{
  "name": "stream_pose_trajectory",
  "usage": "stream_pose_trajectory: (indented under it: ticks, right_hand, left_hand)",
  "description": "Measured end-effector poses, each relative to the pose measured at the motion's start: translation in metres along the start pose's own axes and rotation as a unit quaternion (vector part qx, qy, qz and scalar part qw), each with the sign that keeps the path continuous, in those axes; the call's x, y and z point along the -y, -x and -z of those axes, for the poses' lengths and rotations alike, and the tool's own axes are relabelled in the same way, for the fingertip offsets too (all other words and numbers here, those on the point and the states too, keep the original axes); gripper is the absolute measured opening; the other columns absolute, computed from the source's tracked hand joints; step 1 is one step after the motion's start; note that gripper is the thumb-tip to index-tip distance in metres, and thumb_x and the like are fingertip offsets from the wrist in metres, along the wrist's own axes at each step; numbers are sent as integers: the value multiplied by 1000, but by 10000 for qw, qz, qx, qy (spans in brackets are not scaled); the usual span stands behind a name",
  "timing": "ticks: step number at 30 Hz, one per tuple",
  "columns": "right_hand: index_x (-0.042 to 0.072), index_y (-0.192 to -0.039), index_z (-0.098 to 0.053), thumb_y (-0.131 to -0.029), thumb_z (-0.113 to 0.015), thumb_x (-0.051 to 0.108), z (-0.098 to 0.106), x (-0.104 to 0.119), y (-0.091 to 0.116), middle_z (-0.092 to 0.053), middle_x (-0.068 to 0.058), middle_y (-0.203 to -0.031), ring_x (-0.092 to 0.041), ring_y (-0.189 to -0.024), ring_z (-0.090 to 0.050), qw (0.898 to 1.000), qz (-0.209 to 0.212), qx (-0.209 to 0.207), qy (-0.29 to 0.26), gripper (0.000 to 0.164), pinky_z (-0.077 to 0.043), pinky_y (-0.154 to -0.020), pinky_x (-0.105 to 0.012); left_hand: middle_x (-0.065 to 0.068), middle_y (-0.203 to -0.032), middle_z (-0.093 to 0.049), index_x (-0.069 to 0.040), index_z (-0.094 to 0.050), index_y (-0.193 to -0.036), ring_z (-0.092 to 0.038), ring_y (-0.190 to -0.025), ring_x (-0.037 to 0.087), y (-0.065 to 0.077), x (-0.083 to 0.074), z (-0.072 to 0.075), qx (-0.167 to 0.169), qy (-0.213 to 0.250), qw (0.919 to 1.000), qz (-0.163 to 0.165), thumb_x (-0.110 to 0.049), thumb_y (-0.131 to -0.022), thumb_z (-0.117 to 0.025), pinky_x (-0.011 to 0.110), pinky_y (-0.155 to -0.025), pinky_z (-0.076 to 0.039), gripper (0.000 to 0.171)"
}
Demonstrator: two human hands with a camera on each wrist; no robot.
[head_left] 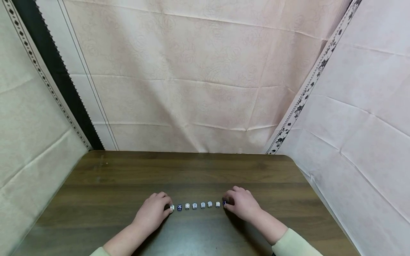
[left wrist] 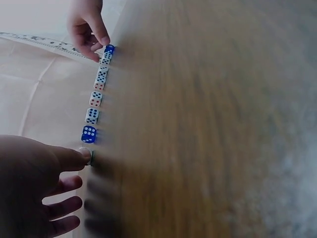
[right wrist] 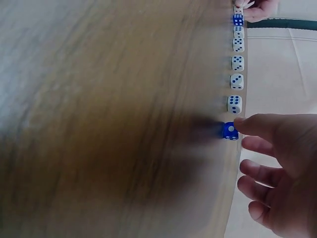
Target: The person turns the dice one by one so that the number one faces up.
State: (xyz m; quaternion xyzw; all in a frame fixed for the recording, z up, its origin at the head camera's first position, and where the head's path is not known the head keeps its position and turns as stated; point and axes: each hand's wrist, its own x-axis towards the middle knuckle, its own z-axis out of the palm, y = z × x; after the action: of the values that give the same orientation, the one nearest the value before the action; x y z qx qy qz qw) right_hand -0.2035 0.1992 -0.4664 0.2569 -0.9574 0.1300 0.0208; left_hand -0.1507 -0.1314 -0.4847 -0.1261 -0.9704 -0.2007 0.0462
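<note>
Several small dice stand in a spaced row across the table. At the row's left end my left hand pinches a white die between thumb and fingers; the thumb covers much of it in the left wrist view. A blue die with white pips sits just beside that one. White dice with dark pips, such as this white die, fill the middle. My right hand holds the blue die at the right end, its thumb against the near side. Both end dice appear to rest on the tabletop.
The brown wooden table has rounded far corners. Pale cloth hangs behind it, with more white cloth on the right and left sides. A dark strip runs down the left cloth edge.
</note>
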Motion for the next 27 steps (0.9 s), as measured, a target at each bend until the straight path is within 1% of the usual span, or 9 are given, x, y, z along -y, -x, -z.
stream_pose_trajectory:
  ticks: [4,7,14,21,27]
  right_hand:
    - [18,-109,-73,-87,-77,27,1,-2,1,-62,1,-103,-20,-94,-57,10000,-11,-15,-28,25,-44,-81,-42]
    - [17,-108,-73,-87,-77,27,0,-4,0,-62,1,-104,-20,-96,-57,10000,43,-17,-45,23,-45,-83,-43]
    - [20,-104,-74,-88,-76,26,-1,-9,3,-61,4,-103,-17,-94,-56,9998,184,-19,-110,17,-44,-83,-42]
    - [21,-100,-74,-89,-75,26,-2,-12,4,-61,7,-101,-13,-94,-56,9990,428,-120,-69,12,-45,-83,-41]
    - [21,-97,-75,-89,-76,26,-2,-10,4,-62,8,-101,-13,-95,-56,9988,464,-116,-75,10,-45,-86,-42]
  left_hand:
    - [-7,-96,-61,-25,-67,-82,-58,-94,20,0,2,-2,-24,2,10000,6,-23,-83,-81,45,-86,-49,14]
    - [-6,-98,-62,-25,-68,-82,-59,-97,21,-1,2,-2,4,55,10000,21,-24,-83,-81,45,-88,-49,13]
    - [-3,-106,-64,-25,-68,-82,-59,-108,25,-2,4,-3,15,231,9997,45,-23,-82,-82,51,-93,-47,14]
    - [-2,-109,-65,-27,-68,-81,-59,-111,26,-3,6,-3,44,255,9997,21,-24,-82,-82,53,-94,-46,14]
    - [-2,-109,-65,-27,-67,-80,-58,-112,26,-4,7,-4,33,278,9996,-7,-24,-82,-82,54,-95,-45,16]
